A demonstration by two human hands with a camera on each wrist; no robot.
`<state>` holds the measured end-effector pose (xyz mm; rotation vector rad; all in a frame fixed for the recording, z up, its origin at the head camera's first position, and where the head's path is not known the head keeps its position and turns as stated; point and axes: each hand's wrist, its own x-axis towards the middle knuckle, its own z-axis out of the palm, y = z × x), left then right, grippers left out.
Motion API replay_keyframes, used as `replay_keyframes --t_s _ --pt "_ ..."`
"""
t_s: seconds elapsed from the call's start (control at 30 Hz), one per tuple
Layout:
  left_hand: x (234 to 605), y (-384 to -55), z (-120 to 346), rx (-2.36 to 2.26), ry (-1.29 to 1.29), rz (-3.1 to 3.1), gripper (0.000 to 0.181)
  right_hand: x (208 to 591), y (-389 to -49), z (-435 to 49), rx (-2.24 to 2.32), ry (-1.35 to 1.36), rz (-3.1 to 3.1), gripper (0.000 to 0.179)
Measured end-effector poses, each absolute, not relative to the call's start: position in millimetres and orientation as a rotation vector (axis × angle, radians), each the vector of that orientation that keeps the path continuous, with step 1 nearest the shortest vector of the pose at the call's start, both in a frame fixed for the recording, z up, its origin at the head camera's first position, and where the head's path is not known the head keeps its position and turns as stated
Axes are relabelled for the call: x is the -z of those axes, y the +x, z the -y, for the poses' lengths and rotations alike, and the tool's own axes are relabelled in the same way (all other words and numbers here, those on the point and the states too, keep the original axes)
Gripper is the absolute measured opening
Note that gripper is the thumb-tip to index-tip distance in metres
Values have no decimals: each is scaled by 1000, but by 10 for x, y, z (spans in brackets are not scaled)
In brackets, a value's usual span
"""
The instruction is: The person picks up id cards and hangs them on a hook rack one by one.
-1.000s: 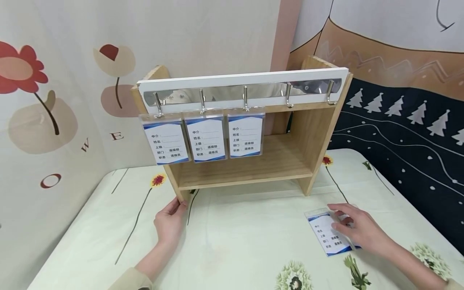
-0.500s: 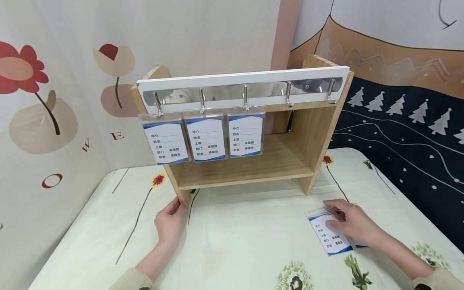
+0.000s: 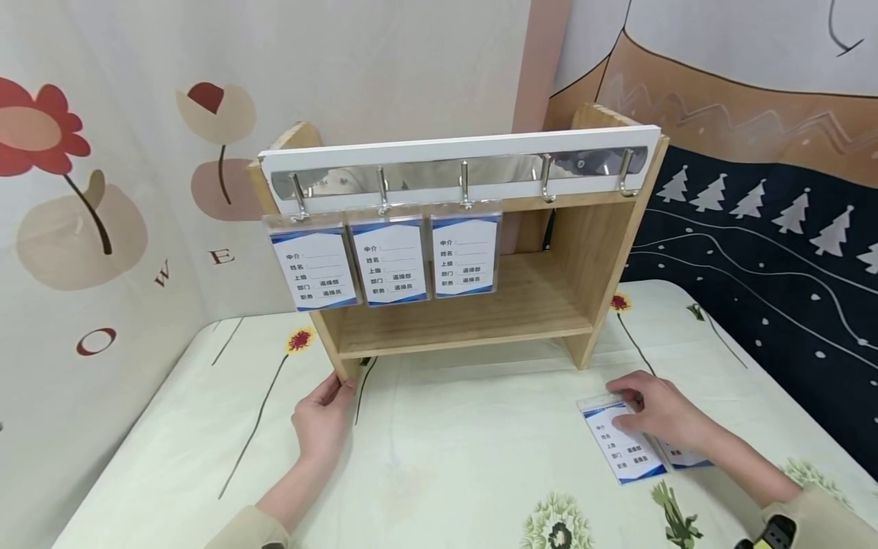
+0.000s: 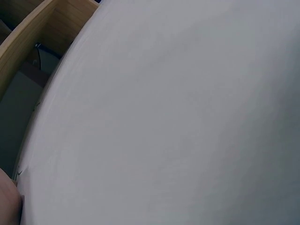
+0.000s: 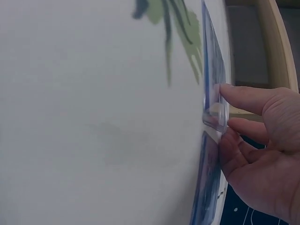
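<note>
In the head view, my left hand [image 3: 322, 419] pinches the foot of the left side panel of a wooden shelf [image 3: 473, 328]. My right hand [image 3: 661, 412] is over a badge in a clear holder [image 3: 627, 450] lying on the cloth, thumb on its face and index finger at its top edge. The right wrist view shows the thumb and fingers at the edge of that badge holder [image 5: 214, 70]. A second badge [image 3: 682, 455] lies beside it, partly under the hand. Three matching badges hang from the shelf's left hooks, the nearest to the middle being a badge [image 3: 466, 259].
A white rail [image 3: 439, 151] with a metal strip and several hooks runs along the shelf's top front. Two hooks on the right, including a hook [image 3: 546, 179], bear no badge. Flower-patterned cloth [image 3: 439, 457] covers the table. Printed curtains [image 3: 411, 69] stand behind.
My right hand has shifted left and away from me across the badge, uncovering more of the second badge. The badges stay put, and my left hand keeps its hold on the shelf.
</note>
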<state>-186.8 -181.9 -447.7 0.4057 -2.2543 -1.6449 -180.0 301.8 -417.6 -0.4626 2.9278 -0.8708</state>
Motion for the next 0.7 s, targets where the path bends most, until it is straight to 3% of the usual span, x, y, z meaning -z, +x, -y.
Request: replay_keyframes --t_s 0.7 --pt "4485 -1866 1822 1649 410 2257 41 4148 -1858 -3005 906 -419 -2899 43"
